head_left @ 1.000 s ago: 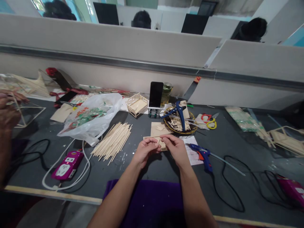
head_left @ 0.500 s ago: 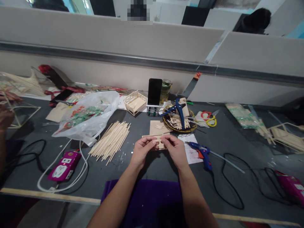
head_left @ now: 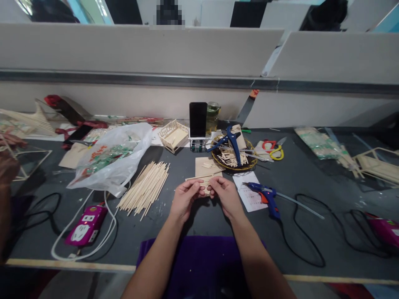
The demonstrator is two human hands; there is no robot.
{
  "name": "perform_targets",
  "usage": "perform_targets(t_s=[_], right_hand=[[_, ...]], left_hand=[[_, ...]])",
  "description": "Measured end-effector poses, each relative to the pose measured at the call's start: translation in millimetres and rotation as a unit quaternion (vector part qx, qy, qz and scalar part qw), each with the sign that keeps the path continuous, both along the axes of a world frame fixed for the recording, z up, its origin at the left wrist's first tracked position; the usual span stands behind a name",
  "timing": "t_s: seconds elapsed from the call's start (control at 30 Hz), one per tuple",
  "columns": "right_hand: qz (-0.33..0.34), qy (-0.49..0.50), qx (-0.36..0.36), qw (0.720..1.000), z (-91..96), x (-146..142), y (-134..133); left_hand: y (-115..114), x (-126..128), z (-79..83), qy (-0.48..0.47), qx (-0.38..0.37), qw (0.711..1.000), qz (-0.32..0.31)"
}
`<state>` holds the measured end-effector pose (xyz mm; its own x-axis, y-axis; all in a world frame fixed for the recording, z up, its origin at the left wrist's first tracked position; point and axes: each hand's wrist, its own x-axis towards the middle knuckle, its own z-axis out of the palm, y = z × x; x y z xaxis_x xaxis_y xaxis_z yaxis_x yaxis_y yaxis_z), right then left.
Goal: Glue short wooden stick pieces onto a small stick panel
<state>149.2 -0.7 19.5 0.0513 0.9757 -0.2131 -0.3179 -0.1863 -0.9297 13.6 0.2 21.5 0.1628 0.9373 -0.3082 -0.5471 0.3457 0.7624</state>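
Near the table's front middle, my left hand [head_left: 184,198] and my right hand [head_left: 227,196] face each other. The fingertips of both are pinched on a small piece of thin wooden sticks [head_left: 205,182]; its exact shape is partly hidden by my fingers. Just behind it lies a flat wooden board [head_left: 202,162] with a few short stick pieces on it. Left of my hands is a loose pile of long wooden sticks [head_left: 145,187]. To the right, a blue glue gun [head_left: 268,199] rests partly on a printed paper [head_left: 246,182].
Behind my hands are a basket [head_left: 254,162] of cut sticks with blue cutters [head_left: 232,145] on top, scissors [head_left: 277,153], a propped phone [head_left: 198,120] and a small stick model [head_left: 174,136]. A plastic bag [head_left: 134,141], power strip [head_left: 85,226] and another person's hand [head_left: 9,164] are left.
The camera view has shifted slightly. My fingers still pinch the stick piece, with the hands a little differently angled and the fingertips slightly moved.
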Motion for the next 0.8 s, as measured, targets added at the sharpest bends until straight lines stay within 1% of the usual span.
perform_targets(t_s=[0.17,0.3,0.5,0.7,0.73,0.8], right_hand=[[0.011,0.064,-0.023,0.998,1.7,-0.4,-0.7],[0.004,0.074,-0.021,0.997,0.4,0.3,0.2],[-0.043,0.011,0.04,0.998,-1.9,-1.3,0.9],[-0.076,-0.048,0.085,0.992,-2.7,-2.9,-0.8],[-0.078,-0.054,0.089,0.991,-3.3,-2.9,-1.1],[-0.082,-0.064,0.094,0.99,-4.0,-2.8,-2.0]], left_hand=[[2.5,0.2,-4.4,-0.002,-0.024,1.0,0.009],[2.3,1.3,-2.8,0.031,-0.021,0.999,0.028],[0.5,2.5,-5.0,0.113,0.044,0.988,0.09],[-1.5,3.5,-7.2,0.194,0.138,0.964,0.117],[-1.6,3.5,-7.1,0.196,0.142,0.963,0.12],[-1.2,3.1,-6.8,0.182,0.122,0.968,0.12]])
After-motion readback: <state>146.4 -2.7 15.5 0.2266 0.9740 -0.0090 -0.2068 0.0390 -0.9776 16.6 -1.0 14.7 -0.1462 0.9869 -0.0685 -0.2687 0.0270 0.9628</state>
